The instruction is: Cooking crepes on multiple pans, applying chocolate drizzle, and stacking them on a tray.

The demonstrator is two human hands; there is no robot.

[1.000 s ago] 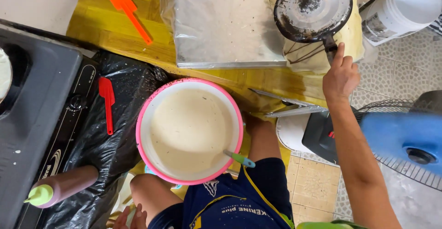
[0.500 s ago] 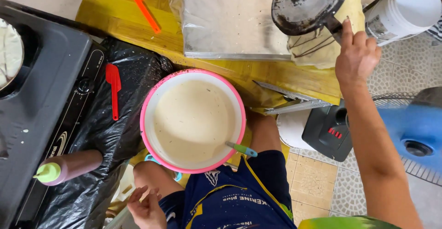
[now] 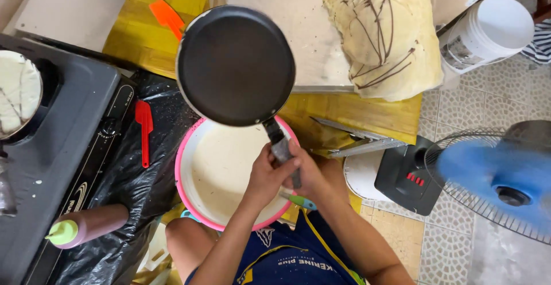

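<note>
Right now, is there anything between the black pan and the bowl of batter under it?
Nothing visible. Both hands hold the handle, and the black pan hangs over the far rim of the pink bowl of batter.

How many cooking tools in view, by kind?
Frying pan, held by left hand and right hand: 1
Spatulas, orange spatula and red spatula: 2
Pink-rimmed batter bowl: 1
Squeeze bottle: 1
Total: 5

Yellow wooden table [image 3: 350,110] carries an orange spatula [image 3: 166,16] and a pale board [image 3: 287,32]
</note>
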